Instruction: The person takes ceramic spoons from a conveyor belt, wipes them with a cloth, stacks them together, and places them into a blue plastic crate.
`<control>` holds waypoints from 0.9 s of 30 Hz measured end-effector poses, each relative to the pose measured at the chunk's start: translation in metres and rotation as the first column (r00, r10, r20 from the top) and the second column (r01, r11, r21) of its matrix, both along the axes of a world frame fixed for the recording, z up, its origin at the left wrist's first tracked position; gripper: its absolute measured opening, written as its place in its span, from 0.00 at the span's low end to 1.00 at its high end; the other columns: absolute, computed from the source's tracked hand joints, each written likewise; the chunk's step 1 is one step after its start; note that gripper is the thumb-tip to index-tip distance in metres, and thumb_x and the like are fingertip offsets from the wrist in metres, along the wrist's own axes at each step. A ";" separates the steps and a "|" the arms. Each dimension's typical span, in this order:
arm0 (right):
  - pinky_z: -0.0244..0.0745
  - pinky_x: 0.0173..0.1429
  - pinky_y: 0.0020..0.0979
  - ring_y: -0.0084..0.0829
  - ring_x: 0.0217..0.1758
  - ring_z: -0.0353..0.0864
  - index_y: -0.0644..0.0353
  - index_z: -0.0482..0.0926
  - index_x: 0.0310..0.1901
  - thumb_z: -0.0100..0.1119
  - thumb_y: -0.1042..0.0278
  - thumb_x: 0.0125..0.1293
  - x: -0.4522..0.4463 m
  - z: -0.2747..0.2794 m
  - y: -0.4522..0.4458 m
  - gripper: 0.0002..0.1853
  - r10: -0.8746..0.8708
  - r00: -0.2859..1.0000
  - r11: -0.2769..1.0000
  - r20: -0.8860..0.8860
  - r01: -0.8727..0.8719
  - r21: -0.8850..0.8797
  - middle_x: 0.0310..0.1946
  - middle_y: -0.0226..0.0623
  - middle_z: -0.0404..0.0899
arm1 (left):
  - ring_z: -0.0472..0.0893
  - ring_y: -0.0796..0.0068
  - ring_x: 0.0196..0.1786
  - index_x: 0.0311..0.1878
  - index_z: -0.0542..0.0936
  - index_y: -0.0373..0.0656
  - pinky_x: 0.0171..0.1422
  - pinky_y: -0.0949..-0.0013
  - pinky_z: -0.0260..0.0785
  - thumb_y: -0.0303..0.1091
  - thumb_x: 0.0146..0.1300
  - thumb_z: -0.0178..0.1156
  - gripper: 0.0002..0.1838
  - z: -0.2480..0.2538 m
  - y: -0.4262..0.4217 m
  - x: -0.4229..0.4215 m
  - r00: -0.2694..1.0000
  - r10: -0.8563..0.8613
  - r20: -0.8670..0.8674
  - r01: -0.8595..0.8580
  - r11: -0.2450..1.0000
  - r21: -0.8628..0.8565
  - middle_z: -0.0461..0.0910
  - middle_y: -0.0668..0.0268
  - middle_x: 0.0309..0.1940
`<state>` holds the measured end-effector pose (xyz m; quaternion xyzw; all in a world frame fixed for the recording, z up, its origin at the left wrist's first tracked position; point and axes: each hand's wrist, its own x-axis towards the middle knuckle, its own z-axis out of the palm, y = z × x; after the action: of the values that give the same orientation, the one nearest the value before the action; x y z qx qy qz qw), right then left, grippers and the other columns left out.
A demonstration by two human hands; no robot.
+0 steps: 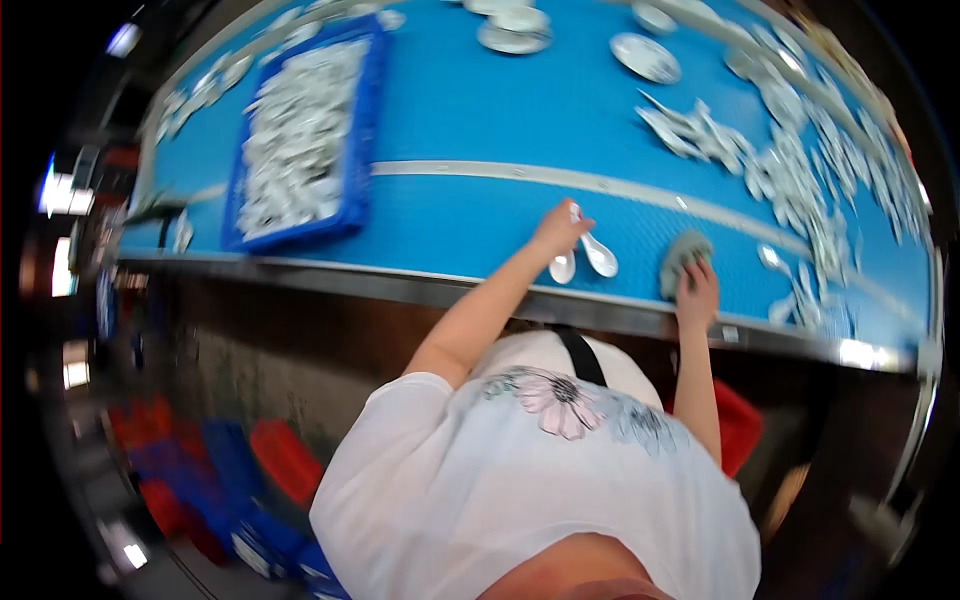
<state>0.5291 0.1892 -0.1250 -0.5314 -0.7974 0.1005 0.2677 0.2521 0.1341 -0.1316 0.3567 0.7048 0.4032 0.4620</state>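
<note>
White spoons [600, 258], right of the crate [368, 110], are pinched in my left hand [558, 230]; apart, my right hand [698, 295] holds cloth [677, 264].

Looks glossy, smooth and ceramic on the spoons [600, 257], with a similar glazed shine on the plates [645, 57]. Looks matt, soft and slightly rough on the cloth [680, 262]. Seems hard, smooth plastic on the crate [366, 115]. Looks mostly matt and finely textured on the desk [450, 110], turning to shiny metal along the front edge [400, 285]. Appears thin, matt fabric on the shirt [480, 480].
</note>
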 end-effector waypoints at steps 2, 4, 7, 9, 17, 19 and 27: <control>0.65 0.54 0.35 0.40 0.50 0.70 0.58 0.79 0.37 0.54 0.64 0.57 0.003 -0.005 0.002 0.09 -0.005 0.997 1.000 -0.079 0.006 0.012 0.46 0.40 0.73 | 0.71 0.74 0.16 0.34 0.67 0.41 0.19 0.67 0.64 0.35 0.52 0.61 0.13 0.012 -0.016 -0.038 0.964 0.209 0.165 -0.230 0.966 0.118 0.70 0.64 0.18; 0.65 0.54 0.34 0.39 0.52 0.69 0.59 0.78 0.36 0.52 0.63 0.60 0.003 -0.004 -0.001 0.10 -0.010 1.000 1.000 0.026 0.010 -0.018 0.47 0.37 0.72 | 0.69 0.76 0.16 0.35 0.67 0.42 0.18 0.71 0.61 0.36 0.55 0.59 0.12 0.039 -0.036 -0.095 0.867 0.444 0.224 -0.476 0.872 0.112 0.69 0.66 0.19; 0.65 0.53 0.33 0.38 0.52 0.69 0.59 0.78 0.36 0.51 0.64 0.61 0.001 -0.001 -0.002 0.10 0.012 1.000 0.999 0.024 -0.011 -0.037 0.48 0.36 0.72 | 0.71 0.74 0.17 0.33 0.68 0.42 0.17 0.69 0.62 0.36 0.53 0.61 0.12 0.065 -0.075 -0.214 0.641 0.738 0.211 -0.753 0.551 0.359 0.71 0.63 0.20; 0.66 0.52 0.34 0.37 0.51 0.70 0.59 0.78 0.36 0.52 0.64 0.60 -0.001 -0.001 -0.003 0.09 -0.016 0.999 1.000 0.029 0.016 -0.023 0.47 0.36 0.73 | 0.77 0.66 0.31 0.46 0.66 0.34 0.32 0.65 0.71 0.44 0.52 0.62 0.27 0.086 -0.106 -0.301 0.524 0.836 0.159 -0.801 0.421 0.425 0.74 0.55 0.35; 0.68 0.50 0.35 0.39 0.47 0.72 0.59 0.79 0.31 0.56 0.66 0.55 0.001 -0.014 0.003 0.07 -0.042 0.999 0.994 0.028 0.039 0.097 0.42 0.37 0.75 | 0.56 0.50 0.63 0.57 0.59 0.37 0.65 0.57 0.48 0.47 0.47 0.62 0.38 0.093 -0.088 -0.280 0.144 0.749 -0.647 -0.550 0.604 0.576 0.59 0.47 0.58; 0.68 0.51 0.35 0.40 0.48 0.72 0.57 0.79 0.33 0.58 0.69 0.51 -0.002 -0.007 0.003 0.06 -0.043 0.999 0.999 -0.023 0.044 0.018 0.43 0.38 0.75 | 0.56 0.50 0.63 0.56 0.62 0.40 0.65 0.57 0.48 0.42 0.49 0.62 0.32 0.060 -0.048 -0.202 0.281 0.571 -0.771 -0.293 0.817 0.497 0.60 0.47 0.57; 0.68 0.51 0.34 0.39 0.50 0.70 0.53 0.77 0.37 0.60 0.72 0.47 0.038 0.016 -0.031 0.12 -0.005 0.862 1.000 -0.506 -0.009 -0.026 0.49 0.35 0.71 | 0.57 0.48 0.62 0.52 0.68 0.40 0.63 0.52 0.51 0.41 0.50 0.61 0.27 0.036 0.044 0.143 0.707 -0.126 -0.696 0.559 0.703 0.439 0.63 0.51 0.56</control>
<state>0.5674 0.1586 -0.1091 -0.4892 -0.6983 0.2475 0.4602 0.3955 0.1780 -0.0952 0.7322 0.5556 0.3720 0.1300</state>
